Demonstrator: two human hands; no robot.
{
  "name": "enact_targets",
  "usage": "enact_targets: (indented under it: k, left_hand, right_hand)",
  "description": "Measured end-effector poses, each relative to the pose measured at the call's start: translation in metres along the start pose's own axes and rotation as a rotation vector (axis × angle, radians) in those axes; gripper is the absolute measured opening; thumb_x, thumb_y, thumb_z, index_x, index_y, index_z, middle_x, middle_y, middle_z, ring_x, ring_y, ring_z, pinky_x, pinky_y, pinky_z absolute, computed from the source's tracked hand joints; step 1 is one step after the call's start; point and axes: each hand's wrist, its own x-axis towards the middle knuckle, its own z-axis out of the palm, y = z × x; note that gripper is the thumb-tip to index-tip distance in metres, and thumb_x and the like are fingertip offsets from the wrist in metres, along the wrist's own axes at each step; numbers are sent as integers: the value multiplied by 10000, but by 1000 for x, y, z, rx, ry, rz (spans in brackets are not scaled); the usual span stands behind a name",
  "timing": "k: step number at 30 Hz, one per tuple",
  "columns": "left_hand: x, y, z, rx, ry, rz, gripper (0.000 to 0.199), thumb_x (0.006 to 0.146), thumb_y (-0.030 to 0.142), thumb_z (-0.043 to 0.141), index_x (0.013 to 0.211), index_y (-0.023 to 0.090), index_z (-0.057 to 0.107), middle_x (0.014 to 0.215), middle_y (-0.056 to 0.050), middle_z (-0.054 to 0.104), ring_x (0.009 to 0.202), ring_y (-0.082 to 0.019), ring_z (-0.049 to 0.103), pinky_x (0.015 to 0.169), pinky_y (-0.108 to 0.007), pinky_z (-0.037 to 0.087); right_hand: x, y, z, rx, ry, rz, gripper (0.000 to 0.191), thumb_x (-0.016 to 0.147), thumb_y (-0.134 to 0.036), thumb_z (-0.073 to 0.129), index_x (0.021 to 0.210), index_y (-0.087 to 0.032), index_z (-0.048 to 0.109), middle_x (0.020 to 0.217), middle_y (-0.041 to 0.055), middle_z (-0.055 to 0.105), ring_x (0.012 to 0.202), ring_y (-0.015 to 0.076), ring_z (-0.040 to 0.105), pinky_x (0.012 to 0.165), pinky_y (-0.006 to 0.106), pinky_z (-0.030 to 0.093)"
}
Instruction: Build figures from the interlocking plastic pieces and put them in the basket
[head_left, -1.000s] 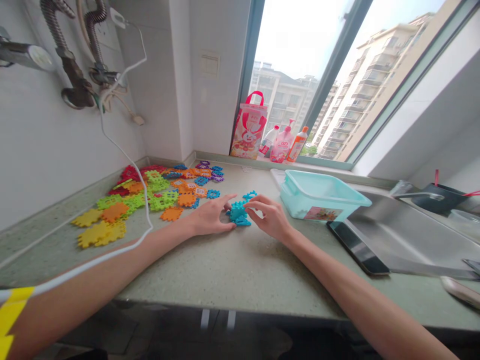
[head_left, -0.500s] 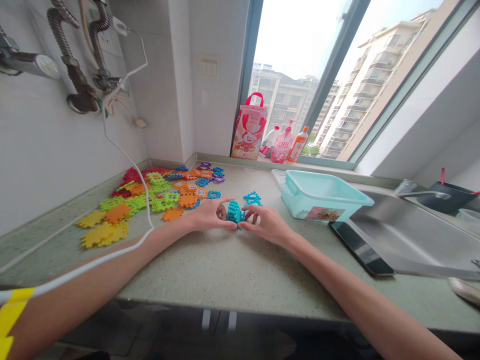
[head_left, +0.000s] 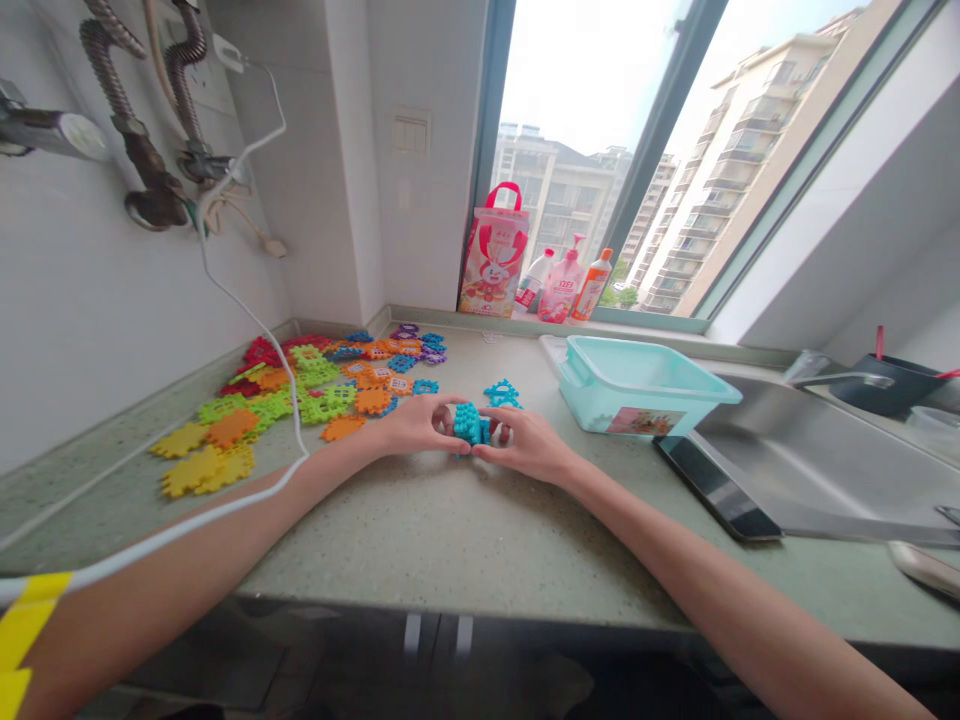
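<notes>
Between my two hands is a small stack of teal toothed plastic building pieces, held just above or on the counter. My left hand grips the stack from the left, thumb in front and fingers curled behind. From the right, my right hand pinches the same stack with thumb and fingertips. Parts of the stack are hidden by the fingers. Just behind my right hand lie loose teal pieces. To the left of my left hand, flat toothed pieces in orange, green, yellow, red and blue are spread out.
A light teal plastic basin stands right of my hands, beside the steel sink. A black phone lies at the sink's edge. A white cable crosses over my left forearm. Bottles stand on the windowsill.
My right hand's fingers have shifted slightly around the teal stack, and more of its right side shows. The whole view has moved a little; the spread pieces lie as before.
</notes>
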Motion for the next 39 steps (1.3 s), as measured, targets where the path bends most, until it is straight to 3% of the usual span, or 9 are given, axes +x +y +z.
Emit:
enact_targets:
  k: [8, 13, 18, 22, 25, 28, 31, 34, 39]
  left_hand:
    - [2, 4, -1, -46, -31, 54, 529, 725, 542, 863, 1092, 178, 746, 788, 2, 700, 683, -155, 594, 605, -245, 403]
    - [2, 5, -1, -23, -17, 54, 461, 726, 513, 860, 1013, 167, 758, 759, 5, 676, 668, -151, 571, 590, -249, 373]
    - [2, 5, -2, -21, -22, 33, 469, 709, 534, 864, 981, 164, 768, 738, 7, 661, 662, -151, 558, 585, -254, 356]
    - [1, 7, -2, -26, -31, 21, 490, 700, 581, 865, 940, 167, 758, 715, 13, 654, 651, -149, 555, 573, -257, 335]
    - [1, 7, -2, -15, -28, 14, 500, 701, 590, 863, 938, 163, 756, 719, 12, 655, 651, -149, 556, 572, -258, 347]
    - [0, 7, -3, -20, -31, 0, 530, 675, 570, 883, 981, 158, 751, 720, 16, 652, 645, -148, 557, 571, -256, 360]
    - [0, 7, -4, -39, -53, 0, 527, 665, 565, 893, 963, 162, 731, 714, 24, 645, 636, -142, 556, 569, -252, 356]
    - [-1, 6, -3, -22, -38, 0, 463, 679, 550, 884, 858, 164, 702, 703, 26, 633, 632, -134, 544, 563, -250, 342]
    - [-2, 8, 0, 12, -4, -22, 434, 687, 530, 865, 867, 162, 722, 709, 20, 638, 639, -139, 545, 568, -249, 348]
  right_hand:
    - [2, -4, -2, 72, -57, 14, 296, 853, -404, 789, 1086, -227, 748, 871, 1, 717, 689, 137, 589, 686, 274, 446]
    - [3, 1, 0, 101, 4, 16, 331, 858, -362, 792, 1154, -219, 747, 907, 18, 708, 719, 148, 590, 727, 288, 472]
    - [2, -1, -6, 88, -100, -38, 315, 933, -412, 741, 1193, -235, 759, 882, 25, 661, 745, 163, 592, 761, 313, 475]
    - [0, -7, -10, 29, -152, -53, 325, 995, -414, 660, 1247, -223, 734, 970, 64, 648, 791, 179, 600, 780, 335, 480]
    - [-1, -5, -10, 47, -157, -43, 417, 970, -425, 685, 1335, -224, 688, 1012, 72, 671, 801, 186, 607, 779, 342, 488]
    - [-1, 2, -10, 219, -148, 14, 566, 909, -406, 743, 1422, -205, 613, 1034, 67, 722, 825, 185, 644, 756, 320, 509]
    - [0, 9, -8, 345, -126, 48, 480, 900, -390, 735, 1329, -190, 660, 980, 50, 754, 804, 171, 668, 728, 297, 521]
    - [0, 10, -5, 332, -91, 39, 373, 893, -407, 741, 1197, -191, 721, 911, 37, 755, 764, 163, 662, 715, 294, 519]
    - [0, 4, -5, 284, -76, 16, 381, 908, -400, 719, 1228, -194, 731, 895, 38, 748, 752, 168, 649, 697, 298, 499]
